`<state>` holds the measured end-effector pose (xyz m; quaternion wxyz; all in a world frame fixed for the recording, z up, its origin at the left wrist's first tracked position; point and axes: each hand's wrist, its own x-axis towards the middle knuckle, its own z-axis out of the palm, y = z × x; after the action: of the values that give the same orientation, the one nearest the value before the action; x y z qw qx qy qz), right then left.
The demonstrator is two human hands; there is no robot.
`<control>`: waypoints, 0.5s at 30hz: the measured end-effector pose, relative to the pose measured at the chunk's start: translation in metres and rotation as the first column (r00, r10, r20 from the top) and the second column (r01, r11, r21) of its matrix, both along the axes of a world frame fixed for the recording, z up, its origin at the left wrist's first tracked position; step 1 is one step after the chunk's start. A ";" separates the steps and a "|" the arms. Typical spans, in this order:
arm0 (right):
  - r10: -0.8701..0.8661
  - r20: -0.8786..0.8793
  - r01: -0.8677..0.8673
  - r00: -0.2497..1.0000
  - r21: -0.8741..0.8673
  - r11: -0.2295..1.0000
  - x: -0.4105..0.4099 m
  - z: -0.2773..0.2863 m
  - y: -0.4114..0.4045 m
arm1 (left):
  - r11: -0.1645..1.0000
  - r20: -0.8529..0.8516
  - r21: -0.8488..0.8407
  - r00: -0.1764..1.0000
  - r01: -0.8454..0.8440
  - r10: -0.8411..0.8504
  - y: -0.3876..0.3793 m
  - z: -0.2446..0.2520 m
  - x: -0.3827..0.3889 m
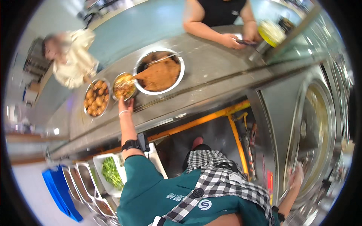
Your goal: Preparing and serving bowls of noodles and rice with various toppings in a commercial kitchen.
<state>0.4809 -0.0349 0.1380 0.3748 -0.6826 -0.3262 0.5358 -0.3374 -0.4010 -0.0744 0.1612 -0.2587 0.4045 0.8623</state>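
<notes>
On the stone counter stands a round bowl filled with what looks like noodles and a chopped topping. My left hand, reaching far forward, grips the near side of this bowl. To its left is a metal basin of brown eggs, apart from the bowl. A large steel basin on its right holds a brown, grainy food and a long-handled utensil. My right hand is low at the right, beside the rim of a big round steel cooker. It is blurred, and whether it holds anything cannot be made out.
A person in black leans on the counter holding a phone. Another person in cream stands beyond the eggs. Lower left are a white tray of leafy greens, several narrow containers and a blue box.
</notes>
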 end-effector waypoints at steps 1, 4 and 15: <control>0.005 0.048 -0.004 0.999 -0.017 1.000 0.026 -0.006 0.003 | 0.999 -0.096 0.001 0.994 0.044 -0.043 0.001 0.004 0.001; 0.124 0.601 -0.157 0.790 0.002 0.988 -0.015 0.033 -0.021 | 0.954 -0.175 -0.147 0.943 0.260 -0.284 0.039 0.037 0.040; -0.630 0.528 0.401 0.570 0.490 0.774 0.144 0.026 -0.223 | 0.860 -0.787 -0.508 0.378 0.054 -0.488 0.224 0.172 0.235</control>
<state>0.6247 -0.2580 0.1643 0.4776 -0.8229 -0.3018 0.0599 -0.1027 -0.1769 0.0981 0.0072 0.2855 0.6307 0.7215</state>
